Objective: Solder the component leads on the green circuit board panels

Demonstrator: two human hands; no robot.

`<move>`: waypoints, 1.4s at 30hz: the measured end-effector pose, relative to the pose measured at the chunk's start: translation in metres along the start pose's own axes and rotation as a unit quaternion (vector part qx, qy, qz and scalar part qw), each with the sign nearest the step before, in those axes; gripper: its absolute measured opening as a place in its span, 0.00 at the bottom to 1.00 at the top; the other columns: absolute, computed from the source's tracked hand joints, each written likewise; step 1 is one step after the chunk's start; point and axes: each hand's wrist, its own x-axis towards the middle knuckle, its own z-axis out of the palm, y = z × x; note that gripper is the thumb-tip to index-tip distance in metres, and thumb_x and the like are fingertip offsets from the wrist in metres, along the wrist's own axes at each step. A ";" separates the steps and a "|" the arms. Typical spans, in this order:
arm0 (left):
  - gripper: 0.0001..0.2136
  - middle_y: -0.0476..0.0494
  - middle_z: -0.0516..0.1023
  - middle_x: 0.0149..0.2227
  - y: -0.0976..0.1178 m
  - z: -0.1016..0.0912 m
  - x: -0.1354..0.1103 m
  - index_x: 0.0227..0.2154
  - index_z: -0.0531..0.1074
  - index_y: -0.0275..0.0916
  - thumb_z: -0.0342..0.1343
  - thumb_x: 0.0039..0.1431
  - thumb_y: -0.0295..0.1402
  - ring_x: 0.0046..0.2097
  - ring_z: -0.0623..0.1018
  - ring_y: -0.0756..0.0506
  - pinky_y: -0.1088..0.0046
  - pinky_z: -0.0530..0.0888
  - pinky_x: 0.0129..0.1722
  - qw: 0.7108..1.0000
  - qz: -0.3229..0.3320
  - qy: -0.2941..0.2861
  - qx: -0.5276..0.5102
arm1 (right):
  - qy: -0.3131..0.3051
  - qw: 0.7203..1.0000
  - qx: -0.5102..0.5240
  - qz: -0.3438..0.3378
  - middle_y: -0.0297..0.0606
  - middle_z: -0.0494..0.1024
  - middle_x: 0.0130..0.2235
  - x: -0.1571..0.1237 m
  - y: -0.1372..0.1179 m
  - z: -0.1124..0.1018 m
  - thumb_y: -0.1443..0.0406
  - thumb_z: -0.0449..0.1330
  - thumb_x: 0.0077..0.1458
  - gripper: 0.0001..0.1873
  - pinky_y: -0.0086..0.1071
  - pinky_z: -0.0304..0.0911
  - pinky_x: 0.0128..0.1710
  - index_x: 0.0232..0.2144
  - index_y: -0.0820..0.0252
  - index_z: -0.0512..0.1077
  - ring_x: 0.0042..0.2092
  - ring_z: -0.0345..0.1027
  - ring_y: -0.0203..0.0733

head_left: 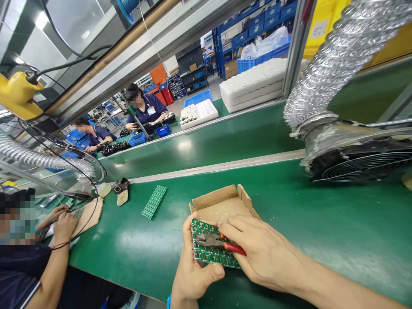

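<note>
My left hand grips a green circuit board panel by its left end, thumb along the near edge and fingers behind it. The panel carries rows of round holes and is tilted toward me. In my right hand is a pair of diagonal cutters with red handles, fingers wrapped round them. Their jaws lie over the panel's face, pointing left; whether they touch it I cannot tell. Just behind the panel stands a shallow cardboard box with small pale clippings inside.
Another green panel lies left on the green bench. Beyond it are a black soldering stand and a co-worker's hands. A black fan with a silver duct stands at right. A metal rail crosses behind.
</note>
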 end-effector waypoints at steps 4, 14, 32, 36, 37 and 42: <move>0.44 0.38 0.65 0.58 0.000 0.000 0.000 0.63 0.43 0.51 0.67 0.52 0.41 0.57 0.71 0.36 0.55 0.68 0.57 1.000 0.003 0.003 -0.001 | -0.017 1.000 0.019 0.017 0.34 0.69 0.30 0.001 0.000 0.001 0.72 0.53 0.52 0.05 0.34 0.54 0.30 0.29 0.58 0.62 0.31 0.59 0.40; 0.43 0.38 0.64 0.60 0.001 0.003 0.001 0.63 0.42 0.51 0.67 0.53 0.39 0.60 0.69 0.36 0.53 0.65 0.59 1.000 0.007 -0.003 -0.024 | -0.017 0.999 0.021 0.022 0.38 0.69 0.34 0.003 -0.002 0.002 0.73 0.53 0.51 0.07 0.37 0.57 0.34 0.33 0.58 0.65 0.35 0.60 0.44; 0.45 0.38 0.67 0.56 0.002 0.003 0.002 0.64 0.39 0.51 0.66 0.53 0.41 0.57 0.71 0.35 0.53 0.68 0.56 0.999 -0.001 0.021 -0.026 | -0.038 0.998 0.033 0.022 0.35 0.69 0.32 0.004 0.000 -0.005 0.73 0.53 0.51 0.06 0.35 0.56 0.33 0.29 0.58 0.61 0.33 0.60 0.41; 0.45 0.38 0.65 0.58 0.003 0.005 0.004 0.64 0.38 0.53 0.66 0.53 0.39 0.58 0.70 0.35 0.52 0.68 0.58 0.999 0.004 0.028 -0.029 | -0.047 0.999 0.026 0.007 0.36 0.69 0.35 0.004 0.000 -0.009 0.74 0.54 0.49 0.08 0.37 0.58 0.37 0.31 0.58 0.63 0.36 0.60 0.42; 0.45 0.38 0.65 0.58 0.003 0.005 0.004 0.64 0.39 0.52 0.66 0.53 0.39 0.58 0.70 0.35 0.52 0.68 0.57 0.999 0.003 0.027 -0.028 | -0.049 0.998 0.027 0.006 0.37 0.69 0.35 0.004 -0.001 -0.009 0.74 0.54 0.49 0.08 0.37 0.58 0.38 0.32 0.58 0.64 0.36 0.60 0.42; 0.43 0.39 0.66 0.58 0.003 0.005 0.003 0.64 0.43 0.52 0.66 0.53 0.39 0.58 0.71 0.34 0.53 0.68 0.58 0.999 -0.005 0.030 -0.024 | -0.057 0.998 0.022 0.013 0.37 0.69 0.35 0.004 -0.005 -0.010 0.74 0.54 0.49 0.07 0.38 0.58 0.36 0.31 0.59 0.65 0.36 0.60 0.43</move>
